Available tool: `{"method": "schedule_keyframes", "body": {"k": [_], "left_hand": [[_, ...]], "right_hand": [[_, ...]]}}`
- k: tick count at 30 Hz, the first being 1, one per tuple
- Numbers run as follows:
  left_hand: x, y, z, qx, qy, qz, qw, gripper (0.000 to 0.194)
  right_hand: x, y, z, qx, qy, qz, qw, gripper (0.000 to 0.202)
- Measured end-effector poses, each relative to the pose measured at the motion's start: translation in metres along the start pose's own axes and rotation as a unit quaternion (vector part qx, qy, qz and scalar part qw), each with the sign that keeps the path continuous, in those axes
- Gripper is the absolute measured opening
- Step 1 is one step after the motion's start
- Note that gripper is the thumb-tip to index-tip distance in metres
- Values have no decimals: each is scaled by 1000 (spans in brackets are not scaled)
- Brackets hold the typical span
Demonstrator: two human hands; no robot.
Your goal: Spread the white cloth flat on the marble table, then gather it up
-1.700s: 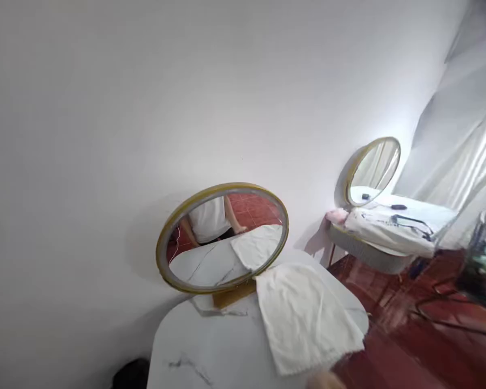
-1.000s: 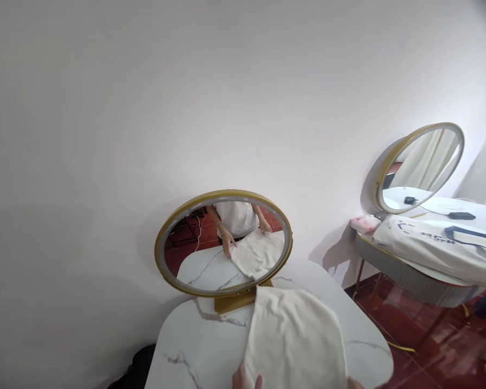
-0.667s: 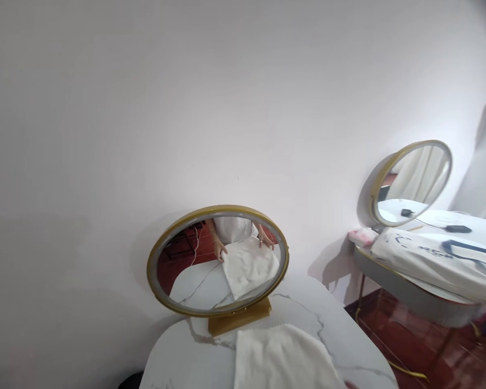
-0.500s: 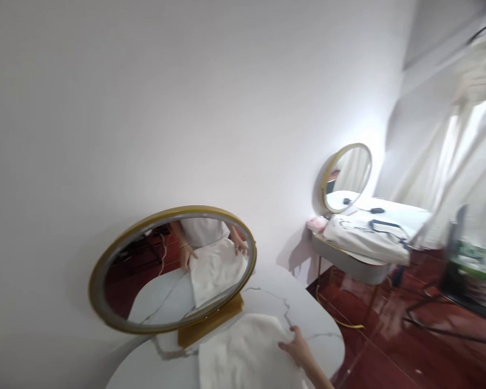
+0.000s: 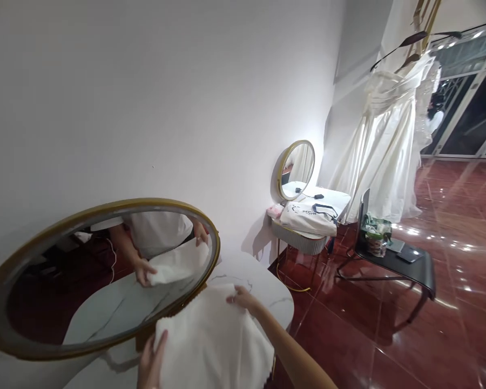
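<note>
A white cloth (image 5: 210,340) with a slightly uneven edge is spread between my hands, raised and tilted over the marble-patterned tabletop (image 5: 263,281). At its left edge, my left hand (image 5: 152,363) pinches the cloth, thumb on top and fingers behind it. My right hand (image 5: 242,299) grips the upper right corner, with the forearm crossing the cloth's right side. Behind the cloth leans a large round gold-rimmed mirror (image 5: 117,202), which reflects both hands and the cloth. The cloth's lower part runs out of view at the bottom.
To the right stands a second vanity table (image 5: 303,244) with a round mirror (image 5: 295,170) and a white printed bag (image 5: 308,217). Beyond it are a black chair (image 5: 405,265) holding a patterned tub (image 5: 376,246), and white gowns (image 5: 389,135) on hangers. The floor (image 5: 461,319) is glossy red tile.
The cloth, lying on the tabletop before, is now lifted and tilted. My left hand has come into view at its left edge. The view has swung right, showing more of the chair and gowns.
</note>
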State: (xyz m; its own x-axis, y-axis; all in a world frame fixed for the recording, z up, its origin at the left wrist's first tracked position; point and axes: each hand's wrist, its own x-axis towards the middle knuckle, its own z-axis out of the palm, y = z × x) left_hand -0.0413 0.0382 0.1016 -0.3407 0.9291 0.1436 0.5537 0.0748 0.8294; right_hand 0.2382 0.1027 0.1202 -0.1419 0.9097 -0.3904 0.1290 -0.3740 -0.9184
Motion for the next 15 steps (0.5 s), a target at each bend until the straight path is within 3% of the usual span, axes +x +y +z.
{"method": "schedule_keyframes", "body": {"k": [2,3,6,8,11,15], "left_hand": [[-4,29,-24,-46,6,-81,996,60],[-9,46,-37,-75,7,-84,994,61],[-28,88,-71,-123,1,-30,992,64],[-41,104,-85,-91,11,6,996,60],[-58,105,-94,0,-4,49,999,45],[-73,86,-98,60,-40,61,996,34]], "right_hand": [[-14,-21,-7,39,-2,-58,998,33],[-22,-31,-12,54,-5,-82,995,36],[-46,-52,-27,79,-29,-146,986,48],[-58,-57,-37,77,-41,-225,970,54],[-71,-52,-45,14,-11,-292,956,62],[-81,-29,-47,-113,-7,-286,952,55]]}}
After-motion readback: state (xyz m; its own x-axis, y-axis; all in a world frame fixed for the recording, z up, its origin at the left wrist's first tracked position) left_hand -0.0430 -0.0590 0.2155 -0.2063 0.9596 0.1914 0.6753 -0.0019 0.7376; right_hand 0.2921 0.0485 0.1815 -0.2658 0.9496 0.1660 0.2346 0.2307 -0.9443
